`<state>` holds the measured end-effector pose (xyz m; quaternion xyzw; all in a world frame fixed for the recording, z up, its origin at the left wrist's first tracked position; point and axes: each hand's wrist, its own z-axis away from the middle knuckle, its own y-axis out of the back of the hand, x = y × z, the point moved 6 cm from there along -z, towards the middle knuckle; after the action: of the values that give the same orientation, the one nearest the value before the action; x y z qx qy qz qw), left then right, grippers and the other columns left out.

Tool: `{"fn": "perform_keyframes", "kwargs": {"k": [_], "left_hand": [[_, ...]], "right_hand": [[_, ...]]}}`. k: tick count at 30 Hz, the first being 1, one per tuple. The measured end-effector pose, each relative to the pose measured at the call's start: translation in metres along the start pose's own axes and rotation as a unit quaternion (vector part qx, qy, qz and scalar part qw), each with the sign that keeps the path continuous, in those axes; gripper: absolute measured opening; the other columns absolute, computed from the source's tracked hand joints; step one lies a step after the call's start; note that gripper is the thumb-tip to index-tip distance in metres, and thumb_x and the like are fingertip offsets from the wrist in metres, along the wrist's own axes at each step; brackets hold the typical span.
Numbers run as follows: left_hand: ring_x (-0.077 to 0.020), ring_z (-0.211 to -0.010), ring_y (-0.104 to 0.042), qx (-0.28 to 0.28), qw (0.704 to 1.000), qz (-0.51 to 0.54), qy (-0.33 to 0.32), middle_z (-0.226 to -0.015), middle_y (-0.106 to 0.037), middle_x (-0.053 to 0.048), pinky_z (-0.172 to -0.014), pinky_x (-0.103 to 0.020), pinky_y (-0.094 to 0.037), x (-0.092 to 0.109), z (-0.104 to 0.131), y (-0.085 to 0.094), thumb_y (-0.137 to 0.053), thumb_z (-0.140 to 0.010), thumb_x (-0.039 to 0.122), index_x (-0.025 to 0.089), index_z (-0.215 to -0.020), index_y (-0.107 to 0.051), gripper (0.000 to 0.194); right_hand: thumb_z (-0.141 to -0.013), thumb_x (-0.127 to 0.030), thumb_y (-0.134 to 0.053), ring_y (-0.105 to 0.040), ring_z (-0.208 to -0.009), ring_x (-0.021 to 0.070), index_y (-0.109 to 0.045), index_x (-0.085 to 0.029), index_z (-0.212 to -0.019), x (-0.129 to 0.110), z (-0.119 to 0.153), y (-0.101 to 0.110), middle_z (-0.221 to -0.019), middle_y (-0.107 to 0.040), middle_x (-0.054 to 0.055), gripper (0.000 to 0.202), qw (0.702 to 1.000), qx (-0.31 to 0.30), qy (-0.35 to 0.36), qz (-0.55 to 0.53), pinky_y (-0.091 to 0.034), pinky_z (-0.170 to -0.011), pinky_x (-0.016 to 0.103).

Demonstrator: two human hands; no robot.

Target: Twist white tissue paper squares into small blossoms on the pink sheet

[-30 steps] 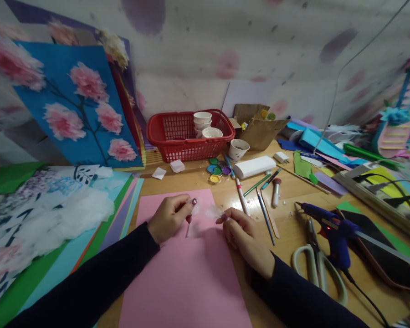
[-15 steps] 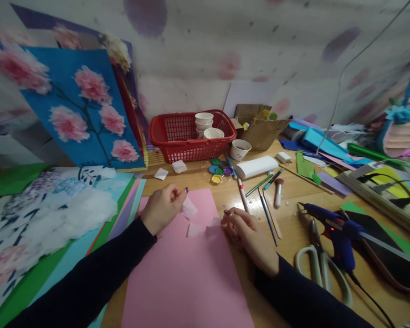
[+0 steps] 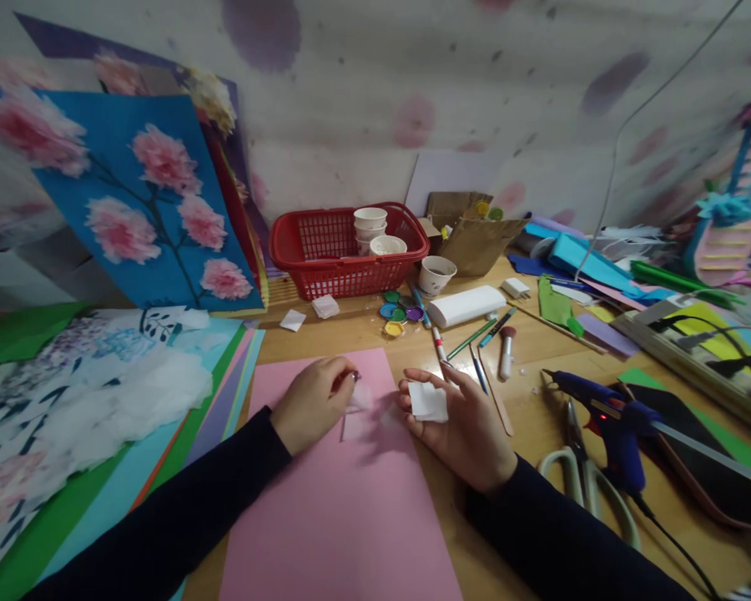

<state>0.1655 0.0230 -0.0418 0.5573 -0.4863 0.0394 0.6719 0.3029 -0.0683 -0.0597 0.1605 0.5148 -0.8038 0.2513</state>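
My left hand (image 3: 309, 401) rests on the upper part of a pink paper sheet (image 3: 338, 517), its fingertips pinching a thin pale tissue piece (image 3: 358, 396). Another small tissue piece (image 3: 354, 427) lies flat on the pink sheet just below it. My right hand (image 3: 466, 426) is turned palm up at the sheet's right edge, and a small white folded tissue square (image 3: 428, 401) lies on its fingers. Both arms wear dark sleeves.
A red basket (image 3: 325, 250) holding paper cups stands at the back. Paint pots (image 3: 397, 313), pens and brushes (image 3: 485, 392), scissors (image 3: 579, 484) and a blue glue gun (image 3: 607, 417) lie to the right. Flower artwork (image 3: 143, 200) and coloured sheets fill the left.
My right hand has turned palm up and now shows a white tissue square on its fingers. My left hand dropped back onto the pink sheet, still pinching tissue.
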Motion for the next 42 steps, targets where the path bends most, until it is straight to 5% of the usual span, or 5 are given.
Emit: {"fn": "perform_keyframes", "kwargs": {"k": [16, 25, 29, 33, 42], "left_hand": [[-0.0246, -0.104, -0.050, 0.051, 0.992, 0.061, -0.098, -0.103, -0.059, -0.006, -0.092, -0.043, -0.038, 0.033, 0.018, -0.007, -0.071, -0.071, 0.024, 0.021, -0.081, -0.066, 0.012], [-0.0167, -0.080, -0.057, 0.039, 0.954, 0.295, -0.027, -0.082, -0.061, -0.005, -0.078, -0.032, -0.045, 0.021, 0.008, 0.000, -0.067, -0.072, 0.025, 0.016, -0.066, -0.059, 0.013], [-0.0116, -0.068, -0.054, 0.028, 0.920, 0.392, 0.009, -0.073, -0.057, -0.002, -0.066, -0.025, -0.046, 0.019, 0.008, -0.001, -0.070, -0.066, 0.023, 0.015, -0.057, -0.049, 0.023], [-0.0085, -0.059, -0.049, 0.015, 0.919, 0.394, 0.013, -0.065, -0.054, 0.001, -0.058, -0.022, -0.043, 0.020, 0.011, -0.003, -0.068, -0.065, 0.019, 0.016, -0.056, -0.045, 0.025], [-0.0066, -0.054, -0.043, -0.057, 0.934, 0.352, 0.032, -0.063, -0.053, 0.003, -0.050, -0.019, -0.034, 0.020, 0.014, -0.015, -0.072, -0.060, 0.019, 0.015, -0.076, -0.056, 0.023]], "right_hand": [[-0.081, -0.045, -0.054, -0.063, -0.096, 0.0224, -0.059, -0.015, -0.106, 0.015, 0.007, -0.018, -0.096, -0.069, 0.011, 0.039, 0.992, -0.115, -0.047, 0.037, -0.043, -0.087, 0.038], [-0.071, -0.025, -0.069, -0.061, -0.071, 0.0141, -0.061, -0.018, -0.094, 0.013, 0.001, -0.007, -0.082, -0.064, 0.003, 0.025, 0.994, -0.074, -0.005, 0.075, -0.047, -0.064, 0.027], [-0.070, -0.026, -0.071, -0.036, -0.044, 0.0042, -0.059, -0.017, -0.086, 0.010, 0.001, -0.006, -0.060, -0.046, -0.006, 0.023, 0.992, -0.058, 0.028, 0.113, -0.027, -0.040, 0.017], [-0.072, -0.038, -0.070, -0.016, -0.039, 0.0030, -0.049, -0.019, -0.074, 0.013, 0.004, -0.006, -0.050, -0.029, -0.011, 0.029, 0.978, -0.056, 0.034, 0.197, -0.012, -0.037, 0.017], [-0.070, -0.045, -0.071, -0.029, -0.045, 0.0048, -0.055, -0.016, -0.075, 0.010, 0.008, -0.005, -0.055, -0.041, -0.007, 0.033, 0.933, -0.030, 0.103, 0.344, -0.018, -0.042, 0.019]]}}
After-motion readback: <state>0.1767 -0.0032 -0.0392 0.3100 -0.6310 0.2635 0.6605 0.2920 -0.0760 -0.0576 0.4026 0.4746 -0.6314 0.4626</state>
